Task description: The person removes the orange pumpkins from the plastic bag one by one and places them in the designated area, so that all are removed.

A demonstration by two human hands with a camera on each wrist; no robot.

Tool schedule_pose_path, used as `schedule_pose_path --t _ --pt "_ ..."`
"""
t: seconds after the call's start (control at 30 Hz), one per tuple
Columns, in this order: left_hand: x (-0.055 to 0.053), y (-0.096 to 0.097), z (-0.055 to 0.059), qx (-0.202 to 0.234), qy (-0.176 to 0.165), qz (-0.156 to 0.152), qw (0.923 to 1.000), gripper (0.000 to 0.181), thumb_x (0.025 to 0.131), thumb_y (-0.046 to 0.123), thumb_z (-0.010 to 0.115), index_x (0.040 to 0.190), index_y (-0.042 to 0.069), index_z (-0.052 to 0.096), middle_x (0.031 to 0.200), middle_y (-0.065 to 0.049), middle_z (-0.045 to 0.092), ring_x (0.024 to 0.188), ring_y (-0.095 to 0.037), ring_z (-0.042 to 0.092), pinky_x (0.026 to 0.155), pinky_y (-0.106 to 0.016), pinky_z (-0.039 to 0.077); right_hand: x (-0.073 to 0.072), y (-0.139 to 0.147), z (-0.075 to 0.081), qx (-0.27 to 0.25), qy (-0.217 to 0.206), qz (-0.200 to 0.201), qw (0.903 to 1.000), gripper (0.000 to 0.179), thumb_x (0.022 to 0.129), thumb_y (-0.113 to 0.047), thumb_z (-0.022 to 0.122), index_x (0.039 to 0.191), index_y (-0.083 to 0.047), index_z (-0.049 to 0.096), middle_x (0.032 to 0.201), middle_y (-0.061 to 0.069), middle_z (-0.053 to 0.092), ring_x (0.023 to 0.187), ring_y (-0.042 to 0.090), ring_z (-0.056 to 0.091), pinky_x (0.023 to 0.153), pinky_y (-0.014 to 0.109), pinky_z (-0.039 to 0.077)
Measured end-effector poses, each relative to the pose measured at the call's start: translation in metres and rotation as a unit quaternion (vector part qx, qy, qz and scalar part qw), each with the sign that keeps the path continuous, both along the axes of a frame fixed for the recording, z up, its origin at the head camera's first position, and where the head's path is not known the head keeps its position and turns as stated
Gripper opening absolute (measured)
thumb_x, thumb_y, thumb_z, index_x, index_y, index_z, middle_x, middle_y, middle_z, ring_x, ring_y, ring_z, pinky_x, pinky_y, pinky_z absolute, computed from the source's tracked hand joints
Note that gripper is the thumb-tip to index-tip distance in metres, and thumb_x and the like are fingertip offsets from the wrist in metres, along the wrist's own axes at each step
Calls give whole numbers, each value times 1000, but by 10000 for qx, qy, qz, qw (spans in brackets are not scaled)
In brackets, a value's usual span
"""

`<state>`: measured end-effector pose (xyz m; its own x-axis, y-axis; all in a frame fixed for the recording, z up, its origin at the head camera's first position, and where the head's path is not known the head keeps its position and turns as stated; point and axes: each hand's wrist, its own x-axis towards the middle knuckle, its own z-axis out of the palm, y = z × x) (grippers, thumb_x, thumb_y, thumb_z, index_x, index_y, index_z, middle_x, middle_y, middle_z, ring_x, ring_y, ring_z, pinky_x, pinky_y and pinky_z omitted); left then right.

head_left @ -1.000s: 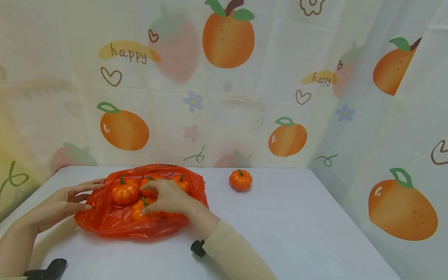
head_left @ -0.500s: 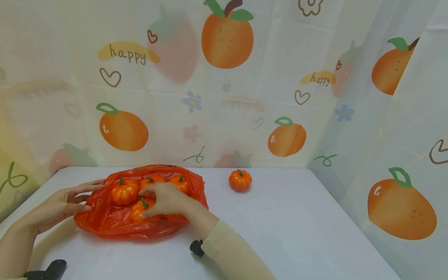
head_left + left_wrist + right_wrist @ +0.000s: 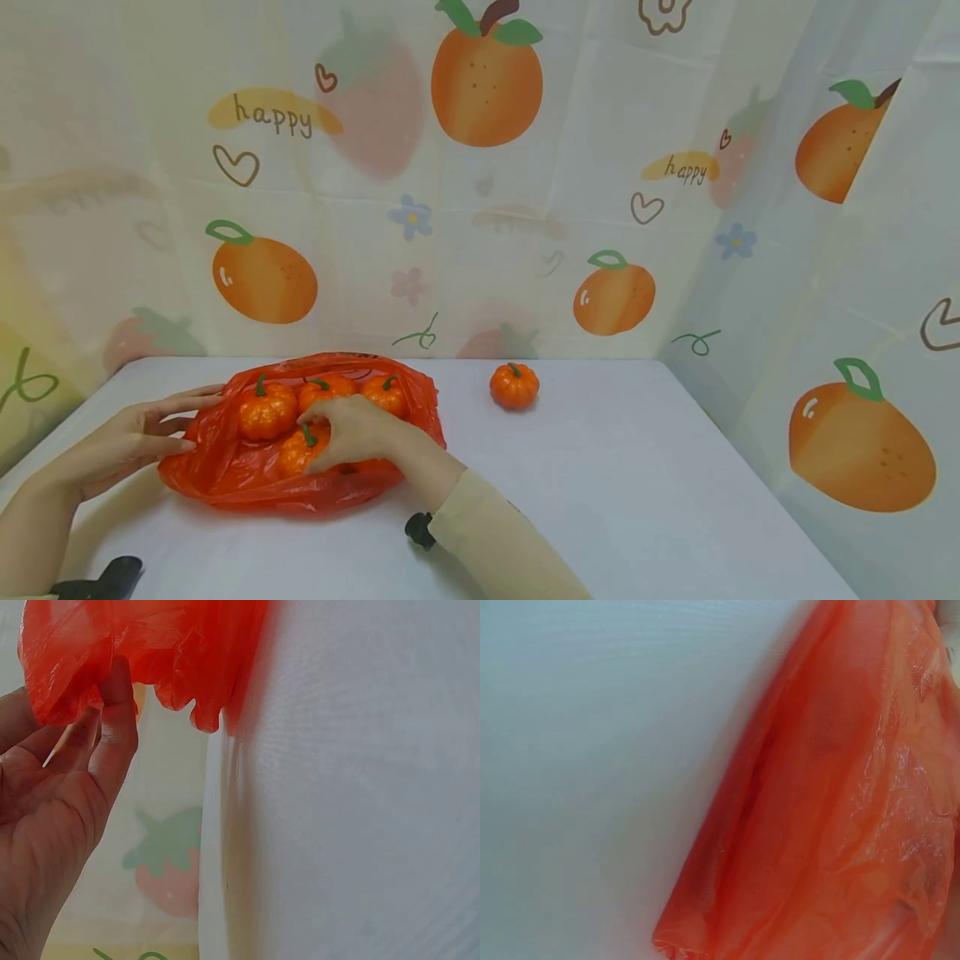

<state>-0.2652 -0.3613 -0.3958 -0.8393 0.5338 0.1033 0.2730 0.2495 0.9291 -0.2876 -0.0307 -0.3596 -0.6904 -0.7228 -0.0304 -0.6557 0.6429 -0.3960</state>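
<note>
Plain beige right sleeve (image 3: 506, 537), small black fitting (image 3: 420, 530) at its end, rounded black piece (image 3: 112, 577) on the left arm (image 3: 36, 527).

Front pumpkin (image 3: 297, 455) partly hidden by right fingers (image 3: 321, 410), red bag (image 3: 817, 825) cropped — right wrist view

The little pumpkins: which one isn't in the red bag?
The lone pumpkin toward the back of the white table, right of the red bag. It rests on the tabletop, while the other pumpkins in sight are inside the bag.
</note>
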Motion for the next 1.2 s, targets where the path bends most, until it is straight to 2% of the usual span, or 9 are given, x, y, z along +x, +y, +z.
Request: schedule_pose_path --t 0.27,0.63,0.87,1.2 --pt "-1 0 0 9 -99 1 10000 53 99 -2 47 150 -2 33 149 37 35 117 8 56 88 -24 57 -1 -1 -2 140 -54 -58 9999 58 79 -43 81 132 -30 60 126 -18 64 115 -1 55 98 16 47" --pt "0 0 -1 58 9 -84 9999 55 98 -4 47 151 -3 31 150 36 34 117 6 57 87 -23 57 2 -3 -2 156 19 -105 9998 55 78 -42 81 128 -32 61 120 -20 63 110 0 53 95 16 47" --pt "0 1 0 35 -22 -3 10000 54 98 -3 47 150 -3 32 148 37 35 117 7 57 87 -23 57 3 -2 -2 113 132 -88 9998 53 78 -41 81 127 -31 61 117 -19 63 106 -1 53 91 13 47" --pt "0 1 0 -86 -72 127 9999 56 98 0 49 152 0 32 146 39 36 115 8 57 86 -24 58 2 0 -3 -3 186 -18 9998 55 78 -41 82 128 -29 62 122 -17 64 109 -1 55 96 16 47"
